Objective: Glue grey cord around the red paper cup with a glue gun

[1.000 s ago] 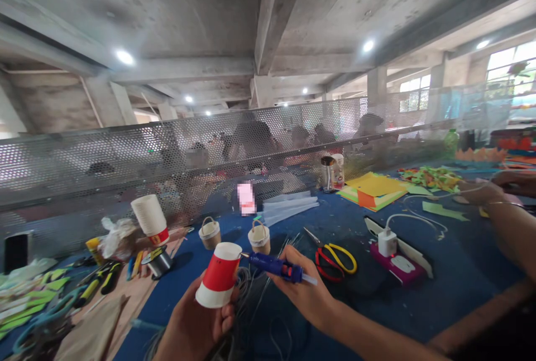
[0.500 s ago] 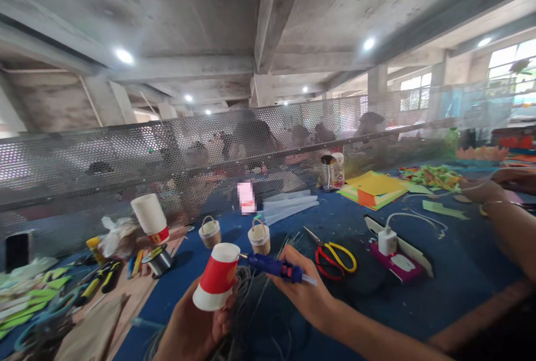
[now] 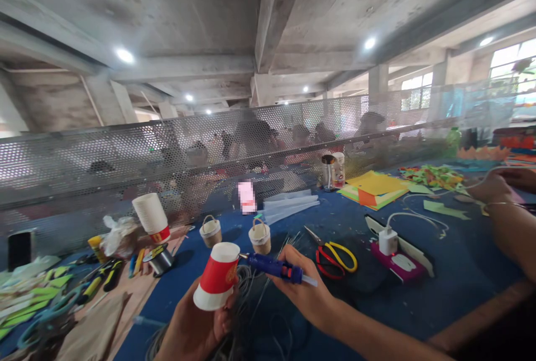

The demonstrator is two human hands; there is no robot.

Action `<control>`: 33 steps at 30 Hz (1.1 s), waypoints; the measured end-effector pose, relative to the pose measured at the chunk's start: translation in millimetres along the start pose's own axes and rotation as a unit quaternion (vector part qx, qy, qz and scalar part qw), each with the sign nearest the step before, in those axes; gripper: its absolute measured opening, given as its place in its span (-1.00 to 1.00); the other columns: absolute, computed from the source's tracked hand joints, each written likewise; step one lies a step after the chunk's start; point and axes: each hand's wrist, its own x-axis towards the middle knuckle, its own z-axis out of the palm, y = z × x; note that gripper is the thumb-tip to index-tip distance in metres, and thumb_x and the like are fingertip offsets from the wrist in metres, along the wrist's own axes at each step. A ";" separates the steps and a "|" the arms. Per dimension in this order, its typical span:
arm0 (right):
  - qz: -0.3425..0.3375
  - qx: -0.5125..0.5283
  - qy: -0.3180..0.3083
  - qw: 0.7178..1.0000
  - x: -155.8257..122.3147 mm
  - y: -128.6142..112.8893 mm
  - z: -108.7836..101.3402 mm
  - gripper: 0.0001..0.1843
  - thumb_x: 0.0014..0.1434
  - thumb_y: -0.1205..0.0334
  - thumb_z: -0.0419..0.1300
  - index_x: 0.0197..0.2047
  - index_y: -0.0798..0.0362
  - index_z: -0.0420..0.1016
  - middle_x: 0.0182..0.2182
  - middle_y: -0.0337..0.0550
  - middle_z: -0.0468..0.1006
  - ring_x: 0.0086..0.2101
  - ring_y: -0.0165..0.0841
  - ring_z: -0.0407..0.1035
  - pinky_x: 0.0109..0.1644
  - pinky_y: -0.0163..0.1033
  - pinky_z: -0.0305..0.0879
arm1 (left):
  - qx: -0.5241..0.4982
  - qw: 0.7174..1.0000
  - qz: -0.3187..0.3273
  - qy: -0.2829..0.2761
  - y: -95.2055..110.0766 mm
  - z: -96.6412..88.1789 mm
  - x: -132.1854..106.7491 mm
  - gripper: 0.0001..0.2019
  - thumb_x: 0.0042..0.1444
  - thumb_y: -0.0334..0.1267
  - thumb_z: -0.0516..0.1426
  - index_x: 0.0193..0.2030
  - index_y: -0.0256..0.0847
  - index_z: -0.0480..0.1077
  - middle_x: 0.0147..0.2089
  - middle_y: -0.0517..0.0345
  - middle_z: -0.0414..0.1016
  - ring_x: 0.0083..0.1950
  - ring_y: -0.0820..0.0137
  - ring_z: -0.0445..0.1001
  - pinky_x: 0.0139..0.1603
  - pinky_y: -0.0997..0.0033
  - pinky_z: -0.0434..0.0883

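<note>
A red-and-white paper cup (image 3: 216,280) is tilted in my left hand (image 3: 196,316), its fingers wrapped round the lower side. My right hand (image 3: 307,288) grips a blue hot glue gun (image 3: 274,267) with a clear glue stick poking out of its back end. The nozzle points left and meets or nearly meets the cup near one rim; I cannot tell if they touch. Behind the cup stand two small handled baskets, a left basket (image 3: 210,232) and a right basket (image 3: 260,238). Loose grey wire (image 3: 247,288) lies beneath my hands.
Red-and-yellow pliers (image 3: 335,257) and a purple power bank (image 3: 397,265) with a white plug lie to the right. Stacked paper cups (image 3: 151,215), a wire spool (image 3: 159,260) and scissors (image 3: 50,316) are at left. A co-worker's arm (image 3: 508,221) reaches in from the right.
My hands, the cup and the glue gun keep almost the same place. The view shifts very slightly, and the co-worker's hand at the right has moved a little.
</note>
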 end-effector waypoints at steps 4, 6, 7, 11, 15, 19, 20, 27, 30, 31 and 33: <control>-0.007 -0.017 -0.001 1.000 0.7 -1.5 0.1 -0.80 0.17 0.37 0.23 -0.35 -0.01 0.25 -0.40 -0.37 0.30 -0.39 -0.43 0.17 -0.32 -0.32 0.07 | -0.001 1.000 -0.004 -0.001 0.4 0.0 -2.3 -0.60 0.30 -0.12 0.05 -0.03 -0.48 0.49 -0.37 -0.09 0.54 -0.51 0.43 0.48 -0.40 0.42 0.48; -0.005 -0.020 0.001 1.000 0.8 -1.3 0.2 -0.79 0.16 0.38 0.24 -0.35 -0.01 0.25 -0.41 -0.37 0.30 -0.40 -0.43 0.17 -0.32 -0.32 0.07 | -0.007 1.000 -0.006 -0.005 0.6 -0.3 -4.0 -0.60 0.30 -0.12 0.05 -0.01 -0.49 0.48 -0.36 -0.10 0.54 -0.50 0.42 0.49 -0.39 0.42 0.48; -0.003 -0.019 0.001 1.000 0.8 -1.1 0.2 -0.79 0.16 0.38 0.24 -0.35 -0.01 0.24 -0.41 -0.38 0.30 -0.40 -0.43 0.17 -0.33 -0.33 0.07 | -0.010 1.000 -0.008 -0.008 0.6 -0.5 -4.6 -0.60 0.30 -0.12 0.06 -0.01 -0.49 0.48 -0.36 -0.10 0.54 -0.49 0.42 0.49 -0.38 0.42 0.48; -0.002 -0.010 0.000 1.000 0.1 -0.8 -0.3 -0.78 0.17 0.35 0.24 -0.36 -0.01 0.23 -0.42 -0.38 0.29 -0.40 -0.43 0.17 -0.32 -0.33 0.07 | -0.023 0.999 -0.018 -0.014 1.1 -1.7 -5.4 -0.61 0.25 -0.15 0.13 0.01 -0.50 0.48 -0.34 -0.12 0.54 -0.49 0.43 0.49 -0.37 0.43 0.48; -0.003 -0.012 -0.007 1.000 -0.3 -3.0 -1.7 -0.80 0.18 0.35 0.24 -0.35 0.00 0.25 -0.42 -0.37 0.30 -0.40 -0.43 0.17 -0.33 -0.33 0.09 | -0.017 1.000 -0.022 -0.006 2.0 -2.6 -4.8 -0.62 0.25 -0.17 0.13 0.00 -0.52 0.48 -0.36 -0.09 0.53 -0.50 0.43 0.48 -0.39 0.43 0.47; -0.002 -0.006 -0.002 1.000 0.6 -5.5 -2.7 -0.79 0.19 0.30 0.25 -0.35 0.00 0.24 -0.42 -0.37 0.30 -0.41 -0.44 0.17 -0.35 -0.34 0.10 | -0.013 1.000 -0.004 0.020 2.5 -1.7 -5.5 -0.62 0.27 -0.17 0.11 0.01 -0.53 0.47 -0.34 -0.13 0.56 -0.50 0.41 0.48 -0.41 0.41 0.47; -0.003 -0.004 0.001 1.000 1.0 -6.0 -3.0 -0.79 0.20 0.27 0.26 -0.35 0.00 0.25 -0.42 -0.36 0.31 -0.41 -0.44 0.17 -0.35 -0.34 0.10 | -0.010 1.000 0.004 0.030 2.7 -1.1 -5.6 -0.62 0.27 -0.17 0.10 0.00 -0.53 0.47 -0.33 -0.15 0.57 -0.48 0.40 0.50 -0.40 0.40 0.48; 0.006 -0.009 0.026 1.000 4.4 -10.8 -9.3 -0.75 0.23 0.05 0.27 -0.27 0.01 0.34 -0.42 -0.33 0.36 -0.42 -0.42 0.23 -0.34 -0.34 0.17 | 0.030 0.985 0.123 0.116 4.3 8.7 0.7 -0.73 0.28 -0.22 0.09 -0.04 -0.37 0.48 -0.21 -0.20 0.65 -0.24 0.17 0.63 -0.22 0.16 0.57; -0.031 -0.086 0.038 0.995 6.3 -15.4 -18.5 -0.82 0.23 0.17 0.25 -0.13 -0.03 0.38 -0.27 -0.23 0.42 -0.33 -0.35 0.33 -0.24 -0.30 0.24 | 0.044 0.971 0.174 0.160 4.6 14.1 3.6 -0.75 0.27 -0.28 0.11 -0.01 -0.38 0.47 -0.13 -0.19 0.66 -0.15 0.12 0.65 -0.08 0.04 0.58; -0.034 -0.120 0.037 0.991 7.0 -16.4 -22.3 -0.80 0.22 0.23 0.23 -0.08 -0.05 0.38 -0.21 -0.20 0.42 -0.30 -0.32 0.36 -0.21 -0.28 0.27 | 0.051 0.967 0.187 0.164 4.6 15.3 3.8 -0.74 0.26 -0.30 0.11 0.01 -0.38 0.46 -0.08 -0.20 0.65 -0.11 0.11 0.64 -0.04 0.01 0.58; -0.026 -0.186 0.024 0.982 8.5 -16.3 -30.0 -0.69 0.17 0.36 0.18 0.00 -0.06 0.35 -0.14 -0.15 0.40 -0.23 -0.27 0.38 -0.14 -0.24 0.30 | 0.069 0.965 0.197 0.159 4.7 16.2 3.5 -0.69 0.25 -0.32 0.13 0.09 -0.39 0.44 0.02 -0.21 0.62 -0.04 0.08 0.63 0.04 -0.02 0.56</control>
